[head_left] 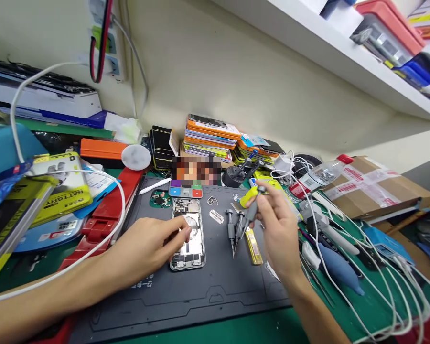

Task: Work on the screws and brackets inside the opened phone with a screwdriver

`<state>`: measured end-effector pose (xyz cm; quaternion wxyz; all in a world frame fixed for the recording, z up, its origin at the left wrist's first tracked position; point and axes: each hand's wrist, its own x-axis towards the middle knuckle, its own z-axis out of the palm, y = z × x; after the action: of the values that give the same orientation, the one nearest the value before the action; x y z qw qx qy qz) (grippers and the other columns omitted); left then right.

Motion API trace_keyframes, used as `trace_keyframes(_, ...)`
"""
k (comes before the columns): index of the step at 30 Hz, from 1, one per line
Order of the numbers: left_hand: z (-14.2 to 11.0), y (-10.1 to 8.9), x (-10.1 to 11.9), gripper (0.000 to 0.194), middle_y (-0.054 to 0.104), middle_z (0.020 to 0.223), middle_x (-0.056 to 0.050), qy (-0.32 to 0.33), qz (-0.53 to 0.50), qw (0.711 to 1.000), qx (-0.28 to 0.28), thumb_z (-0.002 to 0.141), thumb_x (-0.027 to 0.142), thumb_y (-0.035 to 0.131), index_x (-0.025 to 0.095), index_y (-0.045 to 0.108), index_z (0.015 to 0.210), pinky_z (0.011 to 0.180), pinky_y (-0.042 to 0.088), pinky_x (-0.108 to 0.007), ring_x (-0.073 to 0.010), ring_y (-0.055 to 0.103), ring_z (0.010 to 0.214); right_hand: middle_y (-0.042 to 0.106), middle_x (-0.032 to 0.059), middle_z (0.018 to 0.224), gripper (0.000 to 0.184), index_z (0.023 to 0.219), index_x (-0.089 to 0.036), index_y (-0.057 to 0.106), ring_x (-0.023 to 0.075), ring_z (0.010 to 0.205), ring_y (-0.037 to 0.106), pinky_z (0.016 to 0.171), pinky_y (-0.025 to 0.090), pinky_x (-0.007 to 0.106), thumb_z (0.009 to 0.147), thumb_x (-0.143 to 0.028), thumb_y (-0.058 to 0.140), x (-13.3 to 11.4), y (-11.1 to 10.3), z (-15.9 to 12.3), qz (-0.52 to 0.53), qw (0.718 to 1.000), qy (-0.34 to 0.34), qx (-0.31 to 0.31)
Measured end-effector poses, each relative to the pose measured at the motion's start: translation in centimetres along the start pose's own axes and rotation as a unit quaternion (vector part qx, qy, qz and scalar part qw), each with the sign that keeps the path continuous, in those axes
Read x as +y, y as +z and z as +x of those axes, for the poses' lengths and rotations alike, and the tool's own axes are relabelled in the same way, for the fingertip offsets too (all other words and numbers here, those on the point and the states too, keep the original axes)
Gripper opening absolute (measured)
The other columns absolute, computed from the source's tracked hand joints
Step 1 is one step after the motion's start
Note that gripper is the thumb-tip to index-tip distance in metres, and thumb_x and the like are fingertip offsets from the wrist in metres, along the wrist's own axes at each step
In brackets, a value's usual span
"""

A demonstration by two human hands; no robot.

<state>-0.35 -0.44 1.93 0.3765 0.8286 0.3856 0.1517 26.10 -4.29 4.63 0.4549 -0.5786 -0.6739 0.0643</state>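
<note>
My right hand [276, 224] grips a small grey precision screwdriver [252, 213] near its top, its tip angled down and to the left. Close beneath it, a second screwdriver [230, 223] lies on the dark work mat [218, 286], and another one [239, 224] lies partly behind the held tool. Over an opened phone [187, 255] hangs my left hand [168, 239], fingers curled with thumb and forefinger close together. What those fingers hold, if anything, cannot be made out. The phone's inner parts are exposed, with a round coil under my fingertips.
A razor blade [216, 216] and a yellow lighter [253, 247] lie on the mat. Behind stand a screwdriver holder [232, 177] and stacked boxes [209, 136]. Battery packs [60, 186] sit left. White cables, a blue air blower [338, 267] and a plastic bottle [320, 177] crowd the right.
</note>
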Motion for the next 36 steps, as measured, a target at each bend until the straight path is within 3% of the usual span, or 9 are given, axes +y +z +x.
trace_keyframes(5,-0.1,0.7,-0.5,0.051,0.069,0.068,-0.003,0.109,0.081,0.991,0.016,0.115,0.043,0.037,0.02,0.061,0.075,0.06,0.024,-0.031,-0.0178,0.061,0.059,0.069,-0.0019,0.074,0.03,0.133,-0.024,0.066,0.0173,0.061,0.067,0.056,0.053,0.027,0.106,-0.029,0.053,-0.5,1.9,-0.7,-0.133,0.982,0.015,-0.13)
trace_keyframes(10,-0.2,0.9,-0.4,0.049,0.071,0.068,-0.007,0.146,0.105,0.984,0.014,0.113,0.036,0.042,0.019,0.062,0.071,0.059,0.018,-0.034,-0.0182,0.061,0.058,0.08,0.0102,0.103,0.029,0.126,-0.024,0.069,0.0287,0.096,0.076,0.069,0.054,0.033,0.105,-0.033,0.051,-0.6,4.0,-1.8,-0.262,0.952,0.0,-0.16)
trace_keyframes(13,-0.2,0.8,-0.4,0.05,0.072,0.068,-0.008,0.153,0.103,0.983,0.018,0.112,0.036,0.041,0.019,0.062,0.071,0.059,0.014,-0.034,-0.0187,0.059,0.057,0.078,0.0142,0.117,0.034,0.122,-0.02,0.067,0.0305,0.101,0.076,0.066,0.052,0.034,0.11,-0.043,0.044,-0.4,3.1,-1.6,-0.323,0.934,0.033,-0.15)
trace_keyframes(16,-0.2,0.8,-0.3,0.051,0.069,0.066,-0.008,0.152,0.082,0.985,0.023,0.112,0.038,0.042,0.02,0.06,0.068,0.059,0.012,-0.034,-0.0183,0.055,0.056,0.076,0.011,0.092,0.038,0.101,-0.017,0.068,0.0265,0.08,0.075,0.061,0.051,0.034,0.11,-0.047,0.046,-0.2,1.6,-0.9,-0.377,0.907,0.098,-0.159)
trace_keyframes(19,-0.3,0.7,-0.3,0.05,0.066,0.063,-0.006,0.14,0.043,0.989,0.029,0.109,0.04,0.045,0.02,0.057,0.065,0.06,0.013,-0.034,-0.0176,0.051,0.054,0.075,0.0058,0.103,0.031,0.111,-0.016,0.071,0.0194,0.086,0.073,0.078,0.062,0.037,0.105,-0.046,0.064,-0.1,0.9,0.0,-0.384,0.884,0.159,-0.212)
trace_keyframes(22,-0.3,0.5,-0.2,0.051,0.063,0.061,-0.005,0.11,-0.013,0.993,0.037,0.108,0.044,0.047,0.021,0.056,0.063,0.061,0.018,-0.033,-0.0174,0.05,0.055,0.07,0.0099,0.132,0.034,0.131,-0.019,0.067,0.024,0.11,0.072,0.094,0.063,0.045,0.104,-0.04,0.068,-0.1,1.2,1.1,-0.349,0.882,0.201,-0.245)
trace_keyframes(28,0.4,-0.2,-0.3,0.062,0.056,0.053,0.001,0.002,-0.193,0.98,0.05,0.11,0.057,0.032,0.021,0.059,0.069,0.061,0.038,-0.026,-0.0161,0.052,0.053,0.069,0.0096,0.134,0.035,0.132,-0.02,0.067,0.0259,0.114,0.071,0.096,0.063,0.047,0.103,-0.039,0.07,-0.7,0.8,2.0,-0.193,0.923,0.255,-0.213)
trace_keyframes(32,1.1,-0.4,-0.6,0.058,0.051,0.056,0.004,-0.048,-0.293,0.954,0.029,0.108,0.062,0.028,0.022,0.053,0.074,0.048,0.032,-0.023,-0.0122,0.042,0.046,0.073,0.0086,0.118,0.034,0.123,-0.017,0.064,0.0177,0.085,0.074,0.069,0.064,0.033,0.108,-0.047,0.057,-2.0,-0.2,1.0,-0.03,0.955,0.251,-0.158)
trace_keyframes(36,1.2,-0.5,-0.5,0.055,0.048,0.057,0.005,-0.065,-0.334,0.94,0.019,0.107,0.064,0.029,0.023,0.048,0.077,0.045,0.03,-0.021,-0.0109,0.039,0.045,0.076,0.0099,0.106,0.036,0.111,-0.022,0.051,0.0165,0.066,0.071,0.046,0.057,0.028,0.11,-0.055,0.038,-3.4,0.4,-0.5,0.131,0.954,0.229,-0.14)
